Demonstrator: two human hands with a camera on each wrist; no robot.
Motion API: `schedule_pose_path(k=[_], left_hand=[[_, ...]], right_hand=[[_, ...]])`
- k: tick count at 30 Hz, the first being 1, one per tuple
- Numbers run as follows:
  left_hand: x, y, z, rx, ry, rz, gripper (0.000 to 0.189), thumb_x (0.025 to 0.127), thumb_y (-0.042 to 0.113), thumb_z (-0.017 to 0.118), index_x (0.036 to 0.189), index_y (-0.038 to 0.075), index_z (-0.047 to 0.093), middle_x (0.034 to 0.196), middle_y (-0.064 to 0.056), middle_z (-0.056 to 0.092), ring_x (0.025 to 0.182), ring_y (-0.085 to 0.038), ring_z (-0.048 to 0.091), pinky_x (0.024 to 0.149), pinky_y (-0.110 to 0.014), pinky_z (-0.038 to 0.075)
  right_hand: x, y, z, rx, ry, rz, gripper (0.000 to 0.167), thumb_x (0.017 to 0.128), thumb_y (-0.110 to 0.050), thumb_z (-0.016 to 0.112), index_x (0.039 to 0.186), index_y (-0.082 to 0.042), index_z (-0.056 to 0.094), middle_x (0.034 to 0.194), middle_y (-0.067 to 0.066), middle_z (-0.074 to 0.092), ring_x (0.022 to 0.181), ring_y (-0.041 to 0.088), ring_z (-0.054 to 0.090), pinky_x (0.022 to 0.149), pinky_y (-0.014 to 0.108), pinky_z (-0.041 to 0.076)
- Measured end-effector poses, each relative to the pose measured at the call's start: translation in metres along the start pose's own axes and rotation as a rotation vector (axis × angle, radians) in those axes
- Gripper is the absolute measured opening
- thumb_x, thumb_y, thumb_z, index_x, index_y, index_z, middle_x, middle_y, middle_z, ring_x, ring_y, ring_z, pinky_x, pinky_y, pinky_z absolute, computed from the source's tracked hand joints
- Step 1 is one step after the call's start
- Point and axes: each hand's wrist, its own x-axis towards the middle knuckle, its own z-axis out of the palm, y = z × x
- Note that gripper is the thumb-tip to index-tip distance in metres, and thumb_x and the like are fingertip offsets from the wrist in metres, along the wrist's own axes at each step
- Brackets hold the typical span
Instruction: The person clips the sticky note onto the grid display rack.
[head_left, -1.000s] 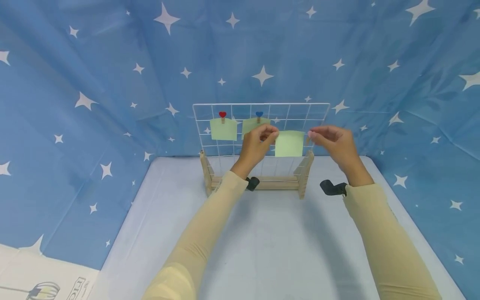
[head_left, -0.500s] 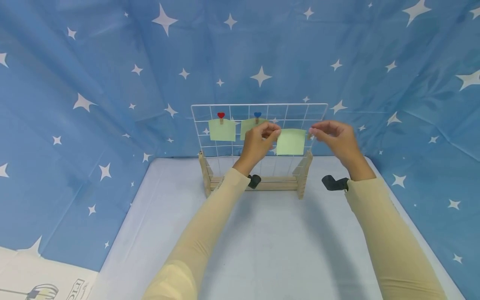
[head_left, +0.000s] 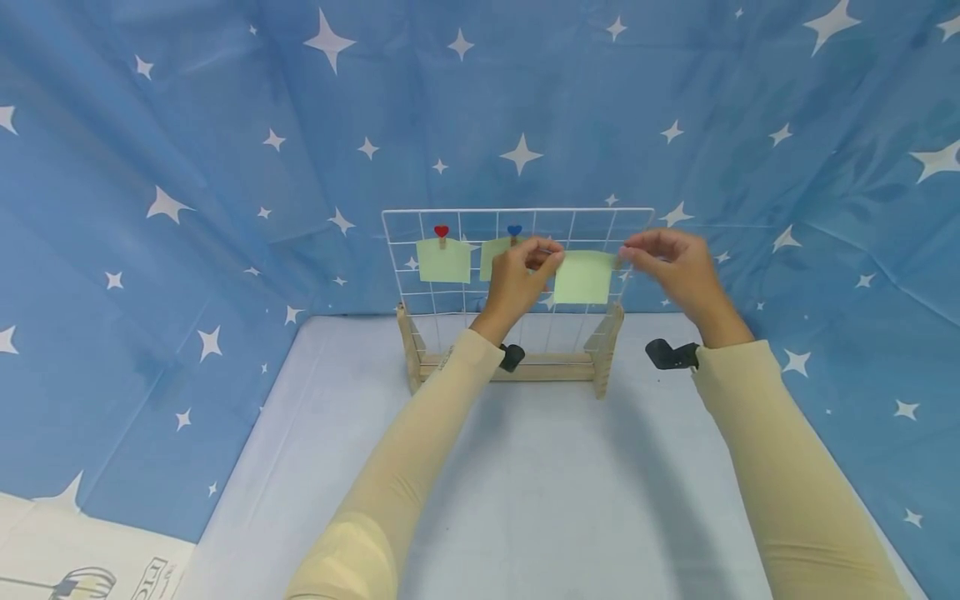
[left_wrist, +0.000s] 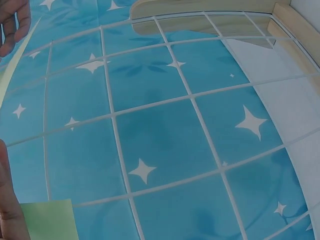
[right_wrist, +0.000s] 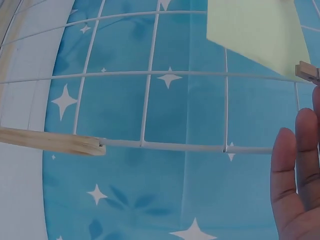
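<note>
My left hand [head_left: 517,279] pinches a light green paper note [head_left: 582,277] by its upper left corner, in front of the white wire grid [head_left: 551,321]. My right hand [head_left: 678,271] is at the note's upper right corner, pinching a small wooden clothespin [right_wrist: 306,71]. In the right wrist view the clothespin's tip is right at the corner of the paper. Two similar notes hang on the grid: the left one [head_left: 444,261] under a red heart clip [head_left: 442,231], the other [head_left: 492,252] under a blue heart clip [head_left: 514,230], partly hidden by my left hand.
Wooden feet and a crossbar [head_left: 547,372] hold the grid upright on a white-covered table [head_left: 555,483]. A blue star-patterned curtain [head_left: 330,125] surrounds it behind and at the sides. Printed cream cloth [head_left: 90,550] shows at lower left.
Both hands have risen slightly, and the held note has moved up and a little right against the grid. The right hand's clothespin has come closer to the note's upper right corner.
</note>
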Motion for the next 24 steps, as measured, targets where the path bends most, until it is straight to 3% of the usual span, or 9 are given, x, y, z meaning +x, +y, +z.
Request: schedule_pose_path(k=[6,10,18,24], left_hand=[[0.001,0.001,0.003,-0.001,0.036,-0.005,0.019,0.109,0.019,0.069,0.121,0.005,0.075,0.107,-0.012,0.081,0.095,-0.021,0.073,0.07,-0.026,0.063],[0.002,-0.001,0.005,-0.015,0.057,0.002,0.018,0.109,0.019,0.069,0.119,0.005,0.075,0.106,-0.012,0.081,0.093,-0.021,0.074,0.069,-0.026,0.063],[0.003,-0.001,0.008,-0.053,0.098,0.017,0.018,0.109,0.019,0.07,0.118,0.005,0.075,0.104,-0.014,0.08,0.09,-0.022,0.075,0.069,-0.026,0.064],[0.004,0.0,0.01,-0.058,0.13,0.015,0.016,0.109,0.019,0.07,0.117,0.006,0.076,0.103,-0.011,0.081,0.084,-0.018,0.074,0.067,-0.027,0.063]], right_hand=[[0.005,-0.004,0.002,0.007,-0.008,-0.01,0.03,0.105,-0.032,0.075,0.122,-0.007,0.075,0.108,-0.017,0.071,0.105,0.009,0.065,0.088,0.021,0.054],[0.008,-0.006,0.004,-0.003,-0.001,-0.033,0.03,0.106,-0.031,0.073,0.123,-0.006,0.075,0.108,-0.016,0.069,0.104,0.01,0.061,0.083,0.021,0.05],[0.013,-0.006,0.008,0.015,0.03,-0.096,0.023,0.106,-0.023,0.073,0.119,-0.004,0.076,0.099,-0.012,0.066,0.07,0.017,0.048,0.06,0.028,0.038],[0.015,-0.013,0.013,-0.003,0.072,-0.121,0.024,0.106,-0.025,0.074,0.117,-0.004,0.077,0.097,-0.013,0.064,0.064,0.015,0.042,0.055,0.027,0.035]])
